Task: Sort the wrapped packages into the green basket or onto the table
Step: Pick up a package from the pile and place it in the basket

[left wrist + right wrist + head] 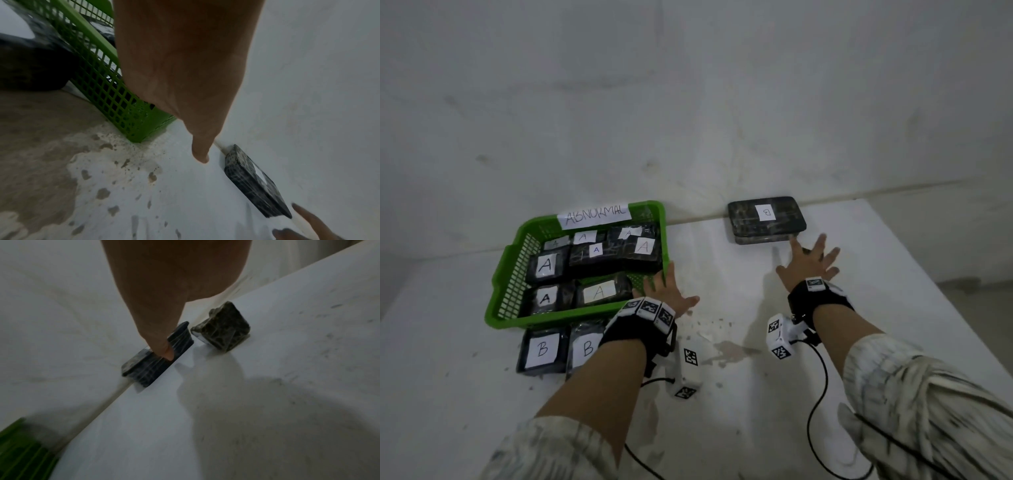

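Observation:
The green basket (510, 274) labelled ABNORMAL sits at the left and holds several dark wrapped packages marked A (546, 265). Two packages marked B (542, 349) lie on the table in front of it. A stack of B packages (767, 219) rests at the table's back edge by the wall. My right hand (808, 253) hovers just in front of this stack, fingers spread, holding nothing. In the right wrist view a brownish wrapped package (224, 327) lies right of the dark stack (148, 368). My left hand (664, 287) is spread at the basket's near right corner (133, 129), holding nothing.
The white table (722, 394) has worn brown patches (732, 351) between my arms. A white wall (688, 102) rises directly behind the basket and the stack. The table's right edge (928, 284) runs diagonally beside my right arm. Cables trail from both wrist cameras.

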